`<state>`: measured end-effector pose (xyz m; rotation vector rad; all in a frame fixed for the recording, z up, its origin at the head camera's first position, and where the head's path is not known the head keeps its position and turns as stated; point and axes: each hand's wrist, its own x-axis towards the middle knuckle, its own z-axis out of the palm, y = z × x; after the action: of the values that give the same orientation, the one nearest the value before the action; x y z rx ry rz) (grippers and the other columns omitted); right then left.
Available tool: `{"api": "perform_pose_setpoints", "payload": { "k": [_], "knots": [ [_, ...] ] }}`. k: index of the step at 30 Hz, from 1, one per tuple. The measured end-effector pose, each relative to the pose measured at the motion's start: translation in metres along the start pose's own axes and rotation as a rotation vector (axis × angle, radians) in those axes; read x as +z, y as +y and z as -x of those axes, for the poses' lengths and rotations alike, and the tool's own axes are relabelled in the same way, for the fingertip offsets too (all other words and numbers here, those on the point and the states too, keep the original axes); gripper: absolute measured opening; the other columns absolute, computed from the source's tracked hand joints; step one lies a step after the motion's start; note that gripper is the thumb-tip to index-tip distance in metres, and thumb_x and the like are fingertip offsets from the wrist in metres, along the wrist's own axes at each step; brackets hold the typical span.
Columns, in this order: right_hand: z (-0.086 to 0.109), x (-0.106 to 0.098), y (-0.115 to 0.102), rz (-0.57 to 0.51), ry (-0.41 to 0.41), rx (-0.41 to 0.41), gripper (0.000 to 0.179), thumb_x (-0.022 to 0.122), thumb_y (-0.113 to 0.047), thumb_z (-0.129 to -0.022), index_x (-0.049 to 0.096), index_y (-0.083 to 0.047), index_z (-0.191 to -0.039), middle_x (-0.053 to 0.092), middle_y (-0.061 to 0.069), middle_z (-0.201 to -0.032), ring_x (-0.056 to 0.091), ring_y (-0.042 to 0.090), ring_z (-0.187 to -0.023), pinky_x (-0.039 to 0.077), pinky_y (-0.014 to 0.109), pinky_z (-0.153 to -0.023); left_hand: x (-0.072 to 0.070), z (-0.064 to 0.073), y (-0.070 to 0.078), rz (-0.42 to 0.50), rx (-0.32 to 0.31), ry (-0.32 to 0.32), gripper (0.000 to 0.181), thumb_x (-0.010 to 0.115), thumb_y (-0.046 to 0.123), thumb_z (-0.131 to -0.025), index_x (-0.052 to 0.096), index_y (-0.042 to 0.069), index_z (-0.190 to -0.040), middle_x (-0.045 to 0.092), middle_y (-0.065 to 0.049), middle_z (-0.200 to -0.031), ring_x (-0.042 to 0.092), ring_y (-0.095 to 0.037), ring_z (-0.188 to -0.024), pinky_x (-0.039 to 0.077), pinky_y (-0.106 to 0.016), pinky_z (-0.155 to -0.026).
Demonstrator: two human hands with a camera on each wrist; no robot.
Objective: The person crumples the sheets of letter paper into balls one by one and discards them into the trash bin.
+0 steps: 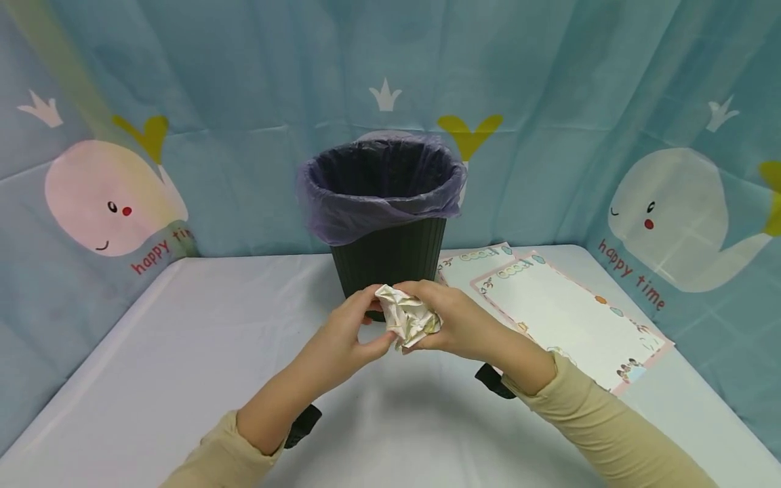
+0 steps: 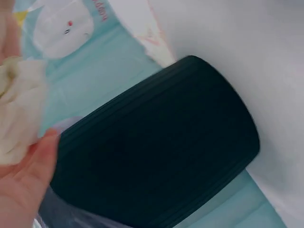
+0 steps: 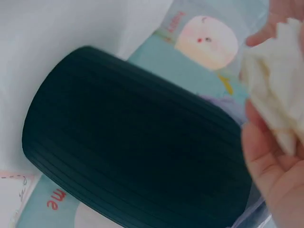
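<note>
A crumpled ball of white paper [image 1: 410,317] is held between both hands in front of the dark trash can [image 1: 390,254]. The left hand [image 1: 349,332] grips its left side, thumb below and fingers above. On the other side the right hand [image 1: 457,320] has its fingers curled round the ball. Both wrist views show the paper ball [image 2: 21,107] [image 3: 280,80] close to the camera, with the can's ribbed side beyond it. A purple plastic liner [image 1: 378,215] is folded over the can's rim.
Two printed sheets with pink borders, the nearer one a white sheet [image 1: 567,318], lie overlapping on the right of the white table [image 1: 183,366]. A blue curtain [image 1: 244,81] with whale prints hangs behind and at both sides.
</note>
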<state>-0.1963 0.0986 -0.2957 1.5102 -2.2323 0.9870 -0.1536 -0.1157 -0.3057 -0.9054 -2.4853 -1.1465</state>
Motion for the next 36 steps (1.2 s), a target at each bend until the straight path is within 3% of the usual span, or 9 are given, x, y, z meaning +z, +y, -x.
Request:
{"api": "perform_pose_setpoints", "payload": {
  "k": [5,11,15,18,20,23,27,30,36],
  "knots": [
    [0.0,0.004,0.006,-0.024,0.071,-0.116,0.059,0.09,-0.006,-0.062,0.059,-0.001,-0.112,0.067,0.01,-0.103,0.064,0.018,-0.088,0.052,0.025,-0.071,0.004,0.003,-0.003,-0.055,0.078,0.084,0.036,0.073,-0.004,-0.082,0.055,-0.002,-0.113,0.059,-0.008,-0.108,0.059,-0.021,-0.097,0.052,-0.032,-0.082],
    [0.0,0.018,0.012,-0.141,0.18,-0.166,0.041,0.086,0.008,-0.061,0.064,-0.003,-0.093,0.07,0.011,-0.088,0.064,0.017,-0.073,0.052,0.02,-0.06,0.013,0.002,-0.013,-0.013,0.274,0.266,0.028,0.071,-0.019,-0.075,0.056,0.004,-0.084,0.058,-0.003,-0.081,0.056,-0.014,-0.071,0.051,-0.022,-0.063],
    [0.001,0.031,0.013,-0.261,0.236,-0.11,0.033,0.083,0.014,-0.062,0.063,0.0,-0.085,0.07,0.014,-0.082,0.064,0.015,-0.068,0.053,0.022,-0.058,0.023,-0.001,-0.017,0.061,0.318,0.39,0.035,0.061,-0.029,-0.07,0.055,0.005,-0.071,0.053,-0.001,-0.067,0.048,-0.011,-0.057,0.042,-0.017,-0.049],
    [0.002,0.038,0.013,-0.33,0.269,0.011,0.028,0.081,0.014,-0.065,0.061,0.001,-0.08,0.07,0.017,-0.081,0.063,0.013,-0.068,0.053,0.024,-0.057,0.029,-0.003,-0.019,0.13,0.257,0.415,0.035,0.057,-0.031,-0.071,0.054,0.004,-0.069,0.053,-0.003,-0.066,0.049,-0.012,-0.052,0.043,-0.019,-0.046],
    [0.003,0.04,0.014,-0.373,0.29,0.145,0.027,0.08,0.013,-0.067,0.059,0.001,-0.079,0.069,0.017,-0.082,0.062,0.011,-0.07,0.053,0.024,-0.057,0.031,-0.004,-0.018,0.169,0.152,0.387,0.029,0.058,-0.027,-0.076,0.058,0.001,-0.076,0.057,-0.005,-0.071,0.053,-0.014,-0.055,0.046,-0.021,-0.048],
    [0.004,0.036,0.015,-0.41,0.323,0.373,0.026,0.08,0.007,-0.072,0.058,0.002,-0.084,0.065,0.013,-0.086,0.058,0.012,-0.071,0.051,0.024,-0.058,0.03,-0.005,-0.017,0.224,-0.033,0.244,0.022,0.057,-0.011,-0.09,0.062,-0.001,-0.109,0.063,-0.009,-0.097,0.061,-0.017,-0.074,0.053,-0.026,-0.061],
    [0.002,0.027,0.012,-0.439,0.308,0.585,0.024,0.075,-0.004,-0.084,0.057,0.002,-0.099,0.061,0.011,-0.087,0.058,0.018,-0.067,0.051,0.028,-0.057,0.021,-0.007,-0.014,0.301,-0.161,-0.009,0.058,0.054,0.012,-0.099,0.029,0.005,-0.151,0.046,-0.01,-0.136,0.05,-0.023,-0.114,0.045,-0.039,-0.092],
    [0.0,0.021,0.007,-0.472,0.235,0.606,0.04,0.069,-0.028,-0.092,0.053,0.004,-0.11,0.059,0.01,-0.083,0.057,0.021,-0.059,0.05,0.03,-0.053,0.018,-0.009,-0.012,0.34,-0.157,-0.081,0.08,0.068,0.02,-0.092,0.018,0.013,-0.154,0.04,-0.005,-0.14,0.046,-0.02,-0.119,0.041,-0.045,-0.095],
    [0.0,0.013,0.0,-0.508,0.074,0.516,0.067,0.059,-0.051,-0.093,0.042,0.001,-0.132,0.056,0.011,-0.091,0.054,0.019,-0.061,0.05,0.029,-0.053,0.018,-0.009,-0.011,0.325,-0.158,-0.012,0.074,0.079,0.015,-0.082,0.037,0.012,-0.143,0.057,-0.001,-0.12,0.055,-0.017,-0.101,0.048,-0.039,-0.087]
  ]
}}
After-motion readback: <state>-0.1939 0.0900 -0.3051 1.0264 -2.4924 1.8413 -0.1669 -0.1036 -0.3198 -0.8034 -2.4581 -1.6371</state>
